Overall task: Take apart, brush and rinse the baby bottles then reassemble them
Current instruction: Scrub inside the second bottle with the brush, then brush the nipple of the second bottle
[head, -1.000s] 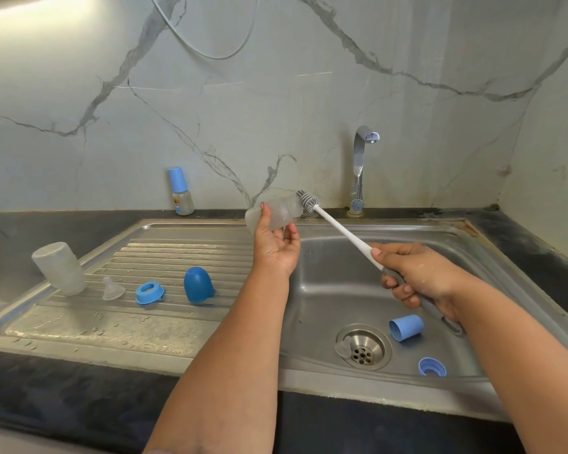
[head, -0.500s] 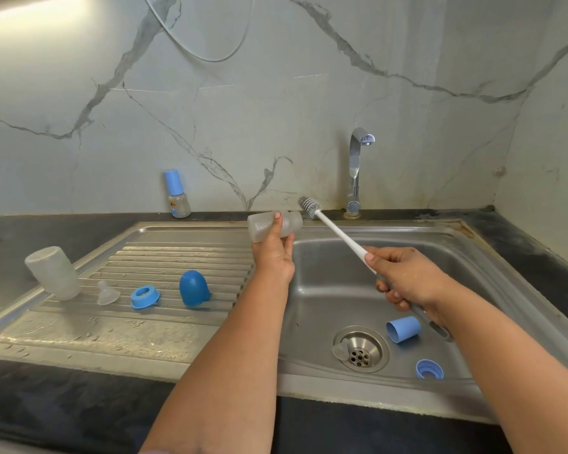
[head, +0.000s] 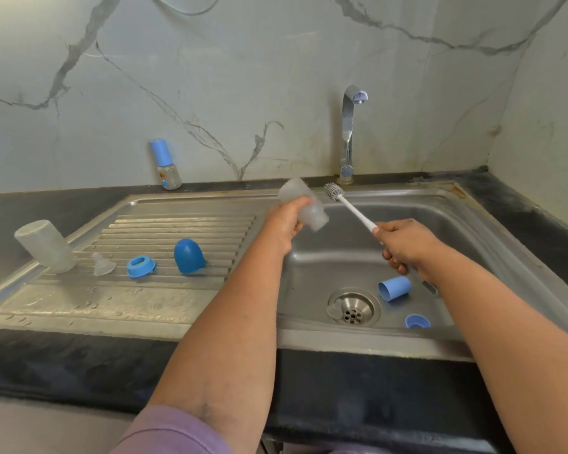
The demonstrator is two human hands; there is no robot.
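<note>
Brushing step — my left hand gripped the bottle over the sink, right hand fisted round the brush — bristles needed lining up with the bottle's mouth.

A chrome tap rises from the black counter against the marble wall.
</note>
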